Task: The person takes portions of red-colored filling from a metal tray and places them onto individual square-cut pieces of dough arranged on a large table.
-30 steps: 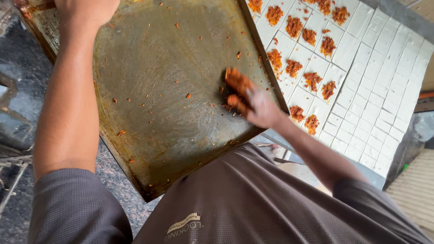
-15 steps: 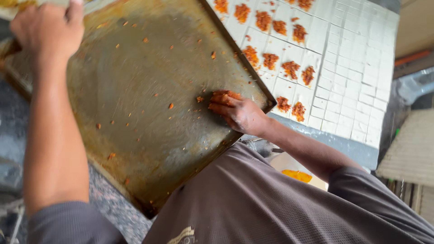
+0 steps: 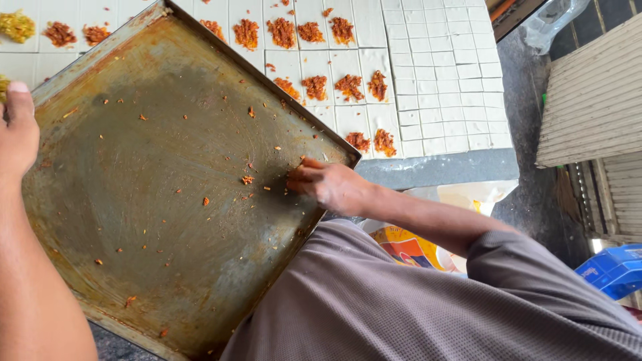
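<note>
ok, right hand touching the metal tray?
Touching. The head view shows the right hand with fingertips pressed flat on the metal tray near its right corner, among orange crumbs, no gap visible.

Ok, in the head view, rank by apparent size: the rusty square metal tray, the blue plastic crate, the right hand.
1. Rusty square metal tray, largest by far.
2 and 3. Right hand and blue plastic crate look alike; the crate is cut off and farther away, so unranked.

The right hand [image 3: 331, 186] has slid down the metal tray [image 3: 167, 200] toward its near corner. More filling-topped dough squares [image 3: 348, 87] now show past the tray's far edge.
</note>
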